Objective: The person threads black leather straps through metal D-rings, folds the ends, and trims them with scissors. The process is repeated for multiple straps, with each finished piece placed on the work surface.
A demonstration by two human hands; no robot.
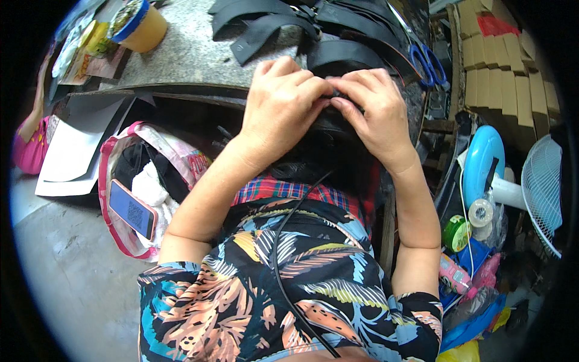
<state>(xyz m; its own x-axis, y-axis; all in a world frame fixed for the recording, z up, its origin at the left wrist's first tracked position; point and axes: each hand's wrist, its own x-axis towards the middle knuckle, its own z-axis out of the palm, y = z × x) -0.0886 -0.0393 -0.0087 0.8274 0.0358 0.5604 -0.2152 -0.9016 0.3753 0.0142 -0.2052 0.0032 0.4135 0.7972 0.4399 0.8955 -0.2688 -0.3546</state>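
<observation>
Both hands meet at the near edge of the stone-topped table (199, 45), thumbs and fingertips pinched together. My left hand (286, 99) and my right hand (377, 108) close on something small and dark between them; its kind is mostly hidden by the fingers. Just beyond the hands lie several black straps (262, 36), flat and curved like belts. Another black strap (344, 53) lies right behind my fingertips. To the right of my right hand rests a pair of scissors (428, 63) with blue handles.
A yellow pot (145, 30) with a blue rim stands at the table's far left. A pink-edged bag (111, 223) with a phone (131, 208) hangs left of my lap. On the right are a blue-and-white fan (506, 187), stacked cardboard pieces (500, 90) and a green round container (456, 233).
</observation>
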